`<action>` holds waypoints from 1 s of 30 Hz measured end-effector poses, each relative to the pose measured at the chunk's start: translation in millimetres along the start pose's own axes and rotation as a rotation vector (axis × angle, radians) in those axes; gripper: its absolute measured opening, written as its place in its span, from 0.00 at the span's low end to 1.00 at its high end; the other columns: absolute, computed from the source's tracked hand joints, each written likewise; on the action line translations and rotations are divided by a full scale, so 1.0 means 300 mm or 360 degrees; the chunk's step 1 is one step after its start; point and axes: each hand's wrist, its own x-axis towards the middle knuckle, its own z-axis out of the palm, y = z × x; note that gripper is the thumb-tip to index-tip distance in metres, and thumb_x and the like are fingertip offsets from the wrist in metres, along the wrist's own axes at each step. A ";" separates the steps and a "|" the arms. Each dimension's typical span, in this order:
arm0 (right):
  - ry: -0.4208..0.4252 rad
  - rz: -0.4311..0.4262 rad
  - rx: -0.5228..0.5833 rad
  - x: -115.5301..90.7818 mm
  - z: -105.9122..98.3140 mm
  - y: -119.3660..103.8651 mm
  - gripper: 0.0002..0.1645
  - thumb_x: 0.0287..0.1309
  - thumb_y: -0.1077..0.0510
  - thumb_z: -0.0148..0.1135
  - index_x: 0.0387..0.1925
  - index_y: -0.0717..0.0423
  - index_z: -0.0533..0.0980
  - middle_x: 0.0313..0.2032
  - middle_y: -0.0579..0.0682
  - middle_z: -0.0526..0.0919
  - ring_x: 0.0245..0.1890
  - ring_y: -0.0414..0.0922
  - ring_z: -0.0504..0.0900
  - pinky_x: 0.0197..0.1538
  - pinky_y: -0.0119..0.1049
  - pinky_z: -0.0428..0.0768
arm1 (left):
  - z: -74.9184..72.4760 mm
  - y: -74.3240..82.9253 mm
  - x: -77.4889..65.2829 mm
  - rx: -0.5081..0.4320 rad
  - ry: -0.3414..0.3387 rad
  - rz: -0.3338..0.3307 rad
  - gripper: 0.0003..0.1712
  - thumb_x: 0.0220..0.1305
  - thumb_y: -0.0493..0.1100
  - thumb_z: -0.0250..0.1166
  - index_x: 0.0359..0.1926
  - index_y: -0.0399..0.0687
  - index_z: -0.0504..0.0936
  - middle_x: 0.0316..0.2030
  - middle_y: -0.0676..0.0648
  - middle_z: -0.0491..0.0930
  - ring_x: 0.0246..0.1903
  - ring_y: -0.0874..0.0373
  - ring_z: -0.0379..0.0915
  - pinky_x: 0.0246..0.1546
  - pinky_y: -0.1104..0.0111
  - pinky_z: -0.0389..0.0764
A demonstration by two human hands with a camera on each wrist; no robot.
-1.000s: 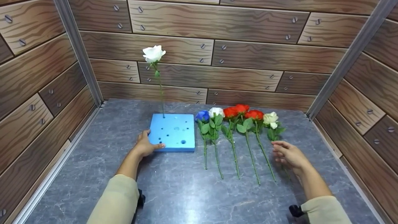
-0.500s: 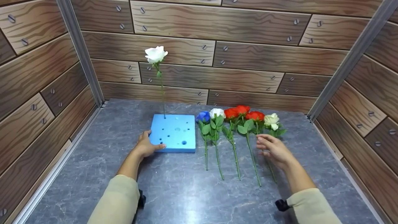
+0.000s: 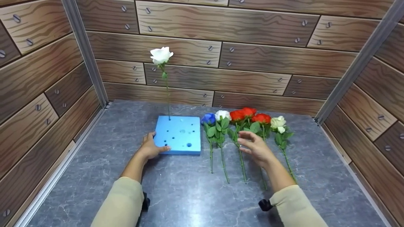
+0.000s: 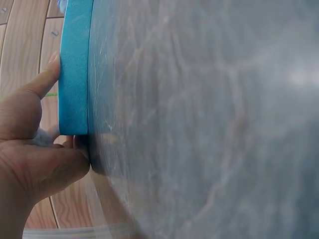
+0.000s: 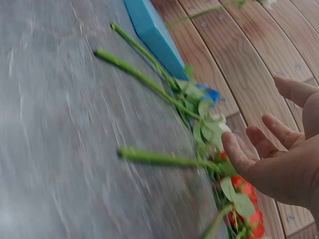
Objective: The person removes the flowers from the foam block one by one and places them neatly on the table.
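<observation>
My left hand (image 3: 150, 148) holds the near left corner of a blue foam block (image 3: 180, 124), its thumb on the top face and its fingers along the left side. Several small holes dot the block. A white rose (image 3: 161, 56) stands upright in the hole at the far left corner. To the right, my right hand (image 3: 257, 149) hovers with spread fingers and nothing in them, over the stems of the red roses (image 3: 261, 118). In the right wrist view those fingers appear beside the flower heads, apart from the stems.
Lying in a row right of the block are a blue rose (image 3: 208, 118), a second white rose (image 3: 222, 115), the red roses and a cream rose (image 3: 278, 122), stems towards me. Wood-patterned walls (image 3: 252, 56) enclose the grey marbled table (image 3: 189, 189) at the back and sides.
My right hand has moved left, from beside the cream rose across the red roses' stems, uncovering the cream rose's stem. My left hand stays on the foam block.
</observation>
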 end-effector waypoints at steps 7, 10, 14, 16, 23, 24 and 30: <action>-0.0059 -0.0018 0.0023 0.043 0.103 0.007 0.37 0.74 0.62 0.67 0.78 0.62 0.64 0.78 0.66 0.62 0.72 0.53 0.73 0.79 0.56 0.73 | -0.002 0.008 0.003 0.0004 0.0005 0.0002 0.64 0.68 0.54 0.78 0.88 0.46 0.45 0.87 0.33 0.40 0.87 0.32 0.36 0.85 0.39 0.54; -0.0092 -0.0041 0.0041 0.061 0.140 0.014 0.40 0.71 0.64 0.70 0.78 0.64 0.64 0.79 0.69 0.61 0.73 0.59 0.74 0.78 0.56 0.74 | -0.003 0.011 -0.001 -0.0012 0.0001 0.0018 0.63 0.68 0.53 0.78 0.87 0.45 0.45 0.86 0.32 0.40 0.87 0.31 0.37 0.85 0.39 0.54; -0.0186 -0.0066 0.0041 0.079 0.184 0.024 0.45 0.70 0.65 0.71 0.81 0.63 0.61 0.81 0.70 0.59 0.78 0.68 0.67 0.74 0.47 0.80 | -0.004 0.008 -0.004 -0.0019 0.0003 0.0026 0.62 0.68 0.52 0.78 0.87 0.45 0.46 0.86 0.32 0.40 0.87 0.31 0.37 0.84 0.39 0.55; -0.0224 -0.0063 0.0042 0.084 0.205 0.028 0.46 0.70 0.65 0.71 0.82 0.63 0.59 0.82 0.69 0.58 0.80 0.69 0.64 0.72 0.44 0.81 | -0.003 0.005 -0.004 -0.0019 0.0009 0.0018 0.62 0.68 0.52 0.78 0.87 0.46 0.46 0.86 0.33 0.41 0.87 0.32 0.38 0.85 0.40 0.55; -0.0217 -0.0107 0.0075 0.110 0.286 0.031 0.43 0.71 0.62 0.70 0.81 0.59 0.63 0.80 0.69 0.62 0.76 0.65 0.72 0.77 0.55 0.76 | -0.002 0.000 -0.004 -0.0017 0.0033 0.0000 0.63 0.67 0.53 0.79 0.87 0.46 0.47 0.86 0.33 0.42 0.87 0.33 0.39 0.85 0.40 0.55; -0.0196 -0.0119 0.0077 0.115 0.298 0.031 0.42 0.71 0.63 0.70 0.80 0.59 0.64 0.79 0.69 0.64 0.74 0.64 0.75 0.75 0.53 0.78 | -0.002 0.000 -0.004 -0.0016 0.0036 0.0000 0.63 0.67 0.53 0.79 0.87 0.46 0.47 0.86 0.33 0.42 0.87 0.32 0.39 0.85 0.40 0.55; -0.0078 -0.0207 0.0072 0.148 0.357 0.026 0.37 0.71 0.67 0.68 0.77 0.66 0.67 0.72 0.70 0.72 0.62 0.52 0.85 0.59 0.35 0.87 | 0.001 0.003 -0.008 -0.0024 0.0046 0.0024 0.63 0.66 0.53 0.80 0.87 0.46 0.48 0.86 0.33 0.42 0.87 0.32 0.38 0.85 0.39 0.54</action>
